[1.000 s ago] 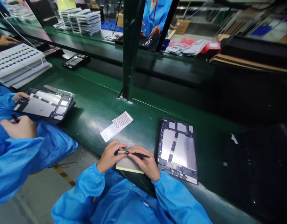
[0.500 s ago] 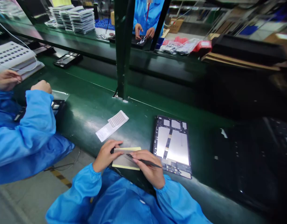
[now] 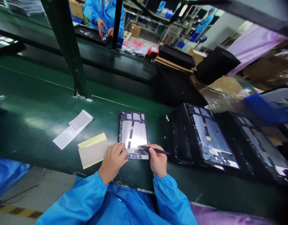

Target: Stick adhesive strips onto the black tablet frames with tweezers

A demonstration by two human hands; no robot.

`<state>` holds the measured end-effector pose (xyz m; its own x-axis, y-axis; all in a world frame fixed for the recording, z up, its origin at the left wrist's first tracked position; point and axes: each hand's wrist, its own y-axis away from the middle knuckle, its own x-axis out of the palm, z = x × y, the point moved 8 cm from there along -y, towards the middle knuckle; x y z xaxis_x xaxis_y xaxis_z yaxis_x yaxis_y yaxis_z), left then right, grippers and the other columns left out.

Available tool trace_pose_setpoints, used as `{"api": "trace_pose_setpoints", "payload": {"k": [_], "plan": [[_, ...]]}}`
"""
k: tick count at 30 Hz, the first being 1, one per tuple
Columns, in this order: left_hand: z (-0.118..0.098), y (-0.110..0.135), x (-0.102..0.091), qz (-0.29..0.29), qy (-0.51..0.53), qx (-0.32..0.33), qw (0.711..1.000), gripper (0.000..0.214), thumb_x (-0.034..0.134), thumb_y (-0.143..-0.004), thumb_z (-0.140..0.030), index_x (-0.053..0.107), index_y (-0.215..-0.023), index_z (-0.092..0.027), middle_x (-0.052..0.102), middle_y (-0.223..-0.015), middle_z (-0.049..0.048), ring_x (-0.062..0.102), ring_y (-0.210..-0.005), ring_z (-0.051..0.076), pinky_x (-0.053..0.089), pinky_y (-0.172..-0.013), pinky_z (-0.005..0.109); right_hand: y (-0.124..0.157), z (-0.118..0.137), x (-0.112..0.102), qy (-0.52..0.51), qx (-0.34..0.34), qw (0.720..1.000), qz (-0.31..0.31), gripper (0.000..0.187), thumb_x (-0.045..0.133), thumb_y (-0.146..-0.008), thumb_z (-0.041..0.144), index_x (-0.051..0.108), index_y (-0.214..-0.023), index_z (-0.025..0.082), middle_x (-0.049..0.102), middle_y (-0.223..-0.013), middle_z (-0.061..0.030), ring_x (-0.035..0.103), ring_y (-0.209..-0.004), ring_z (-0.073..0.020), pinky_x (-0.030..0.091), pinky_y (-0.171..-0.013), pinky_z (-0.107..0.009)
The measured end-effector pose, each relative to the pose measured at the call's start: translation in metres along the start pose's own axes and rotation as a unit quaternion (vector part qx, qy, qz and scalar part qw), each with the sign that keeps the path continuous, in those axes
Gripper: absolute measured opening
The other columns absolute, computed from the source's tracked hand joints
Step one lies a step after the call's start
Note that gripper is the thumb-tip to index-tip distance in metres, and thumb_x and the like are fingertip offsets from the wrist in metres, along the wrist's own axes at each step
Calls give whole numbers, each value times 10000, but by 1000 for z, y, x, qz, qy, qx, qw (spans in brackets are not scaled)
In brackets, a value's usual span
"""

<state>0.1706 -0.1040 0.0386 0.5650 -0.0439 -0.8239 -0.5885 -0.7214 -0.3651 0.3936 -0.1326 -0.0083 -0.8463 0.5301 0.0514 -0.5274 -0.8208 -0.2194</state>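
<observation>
In front of me on the green bench lies a tablet housing (image 3: 139, 132), black-framed with silver plates inside. My left hand (image 3: 113, 162) rests at its lower left corner, fingers curled over the edge and gripping it. Pinched in my right hand (image 3: 158, 161) are black tweezers (image 3: 161, 151), their tip over the lower right part of the housing. Anything at the tip is too small to make out. Left of my left hand lies a beige sheet with yellow edges (image 3: 93, 151). Beyond that is a white label strip (image 3: 72, 129) with a grid of small dark pieces.
More tablet housings (image 3: 211, 137) stand tilted in a row at the right. A green post (image 3: 69, 53) rises from the bench at the left. Across the bench, another person's hands (image 3: 104, 29) work over a black tray (image 3: 87, 34).
The view has swung right. My left hand has let go of the yellow-edged sheet and gone to the tablet housing. My right hand has carried the tweezers from the sheet to the housing.
</observation>
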Motion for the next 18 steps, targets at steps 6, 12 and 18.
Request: {"api": "trace_pose_setpoints", "payload": {"k": [6, 12, 18], "plan": [[36, 1, -30, -79, -57, -70, 993, 119, 606, -925, -182, 653, -1034, -191, 657, -1173, 131, 635, -1083, 281, 550, -915, 453, -2, 15, 36, -4, -13, 1000, 2, 73, 770, -829, 303, 737, -832, 239, 785, -829, -22, 748, -843, -203, 531, -1016, -488], [24, 20, -27, -118, -41, -38, 991, 256, 570, -949, -143, 634, -1191, -196, 690, -1216, 117, 662, -1163, 263, 573, -977, 424, -5, 43, 93, 47, -35, 976, 210, 38, 740, -853, 259, 763, -858, 229, 784, -826, -59, 737, -760, -207, 602, -712, -344], [28, 21, -18, -111, -13, -47, 993, 264, 561, -953, -133, 641, -1196, -199, 687, -1248, 112, 646, -1214, 268, 576, -1008, 441, -1, 37, 104, 90, -34, 963, 250, 81, 717, -874, 276, 767, -855, 215, 776, -814, -60, 732, -743, -199, 597, -701, -324]]}}
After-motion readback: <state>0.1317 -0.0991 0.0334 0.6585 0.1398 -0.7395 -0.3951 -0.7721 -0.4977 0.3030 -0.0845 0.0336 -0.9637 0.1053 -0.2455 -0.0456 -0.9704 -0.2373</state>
